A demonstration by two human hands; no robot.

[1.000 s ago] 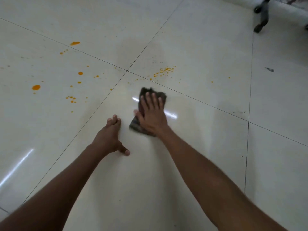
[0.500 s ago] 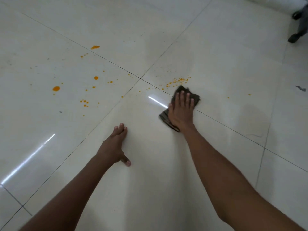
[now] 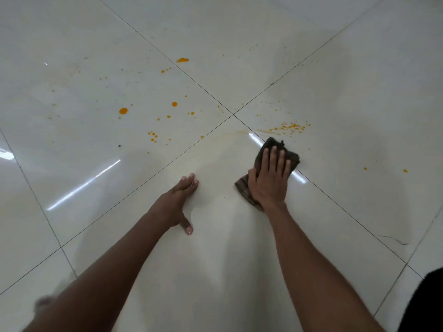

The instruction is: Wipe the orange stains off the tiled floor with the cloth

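Dark brown crumpled cloth (image 3: 271, 149) lies flat under the right hand (image 3: 269, 180) — fingers straight, pressing it — just below orange speckled stains (image 3: 290, 127); left hand (image 3: 176, 202) rests splayed on the glossy white tiled floor (image 3: 215, 259) beside it.

Right hand (image 3: 268, 180) on cloth (image 3: 244, 190), stains (image 3: 290, 127) just beyond.

Bare tiled floor (image 3: 215, 271) around hands

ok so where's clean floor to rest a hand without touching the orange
The near tile around the left hand and below the cloth looks free of spots. It is crowded left of the tile corner and at the splatter just beyond the cloth.
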